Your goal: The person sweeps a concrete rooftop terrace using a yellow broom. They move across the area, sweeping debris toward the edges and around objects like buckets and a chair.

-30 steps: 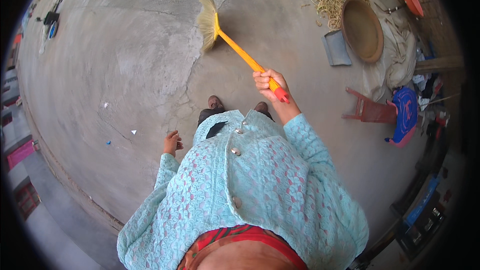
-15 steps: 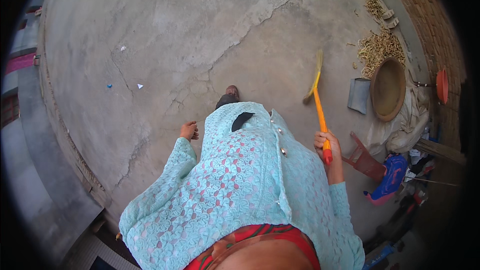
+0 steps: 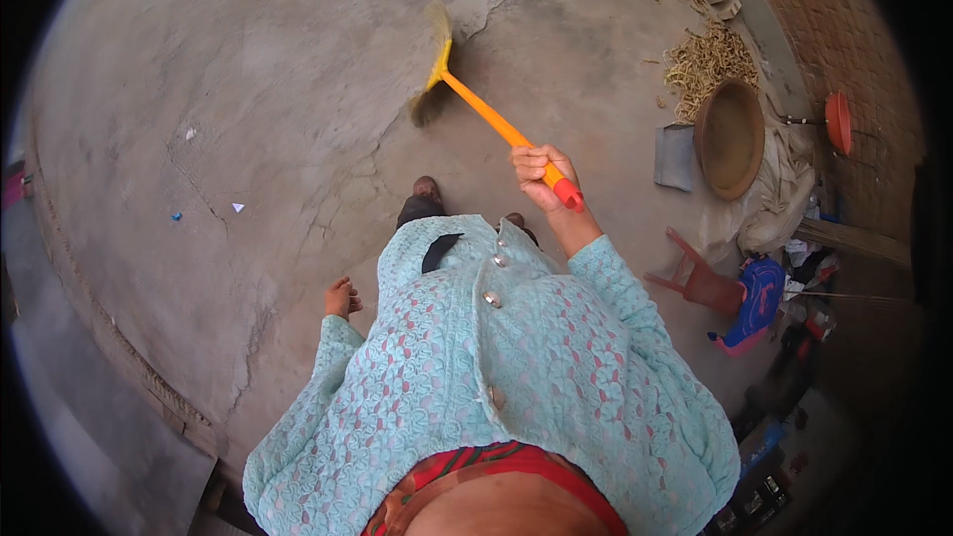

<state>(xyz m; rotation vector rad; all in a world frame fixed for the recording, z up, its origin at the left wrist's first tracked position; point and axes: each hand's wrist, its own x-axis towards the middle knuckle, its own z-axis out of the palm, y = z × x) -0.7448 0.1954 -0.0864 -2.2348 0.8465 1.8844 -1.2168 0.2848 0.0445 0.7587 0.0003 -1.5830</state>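
My right hand [image 3: 541,177] is wrapped round the orange handle of a broom [image 3: 488,115], close to its red end. The handle slants away to the upper left, ending in a yellow head with bristles that are smeared by motion. Whether the bristles touch the concrete floor [image 3: 298,69] I cannot tell. My left hand [image 3: 341,299] hangs beside my light blue lacy top, its fingers loosely bent and partly apart, with nothing seen in them. Small scraps lie on the floor to the left: a white piece [image 3: 238,207] and a blue bit [image 3: 177,216].
Along the right wall lie a heap of dry pods or stalks [image 3: 707,65], a grey block [image 3: 674,158], a wide brown basin [image 3: 730,139] and pale sacking [image 3: 774,179]. Nearer stand a small reddish chair [image 3: 710,288] and a blue cloth item [image 3: 759,300]. A crack crosses the floor.
My right hand has swung forward and left with the broom, whose head swept left across the floor view. The whole view has shifted, and a second shoe now shows. My left hand still hangs low.
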